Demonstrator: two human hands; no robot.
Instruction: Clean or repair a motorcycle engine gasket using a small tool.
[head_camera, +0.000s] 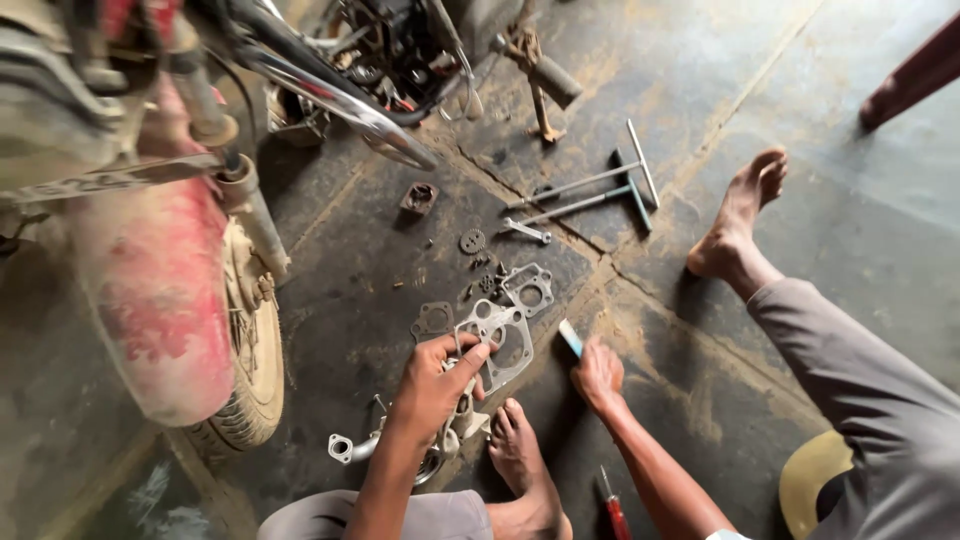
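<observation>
Oily dark floor (700, 60), scattered parts, motorcycle wheel (250, 380)

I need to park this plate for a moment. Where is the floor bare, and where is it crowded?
Bare floor lies right of the T-handle wrenches, beyond the outstretched foot, and between the right hand and that leg. It is crowded ahead of the left hand: metal plate, gaskets, gear and small parts beside the motorcycle wheel.

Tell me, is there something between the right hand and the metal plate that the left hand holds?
Nothing visible. The right hand, gripping a small blue-tipped tool, sits just beside the metal plate in the left hand, with only bare floor between.
</observation>
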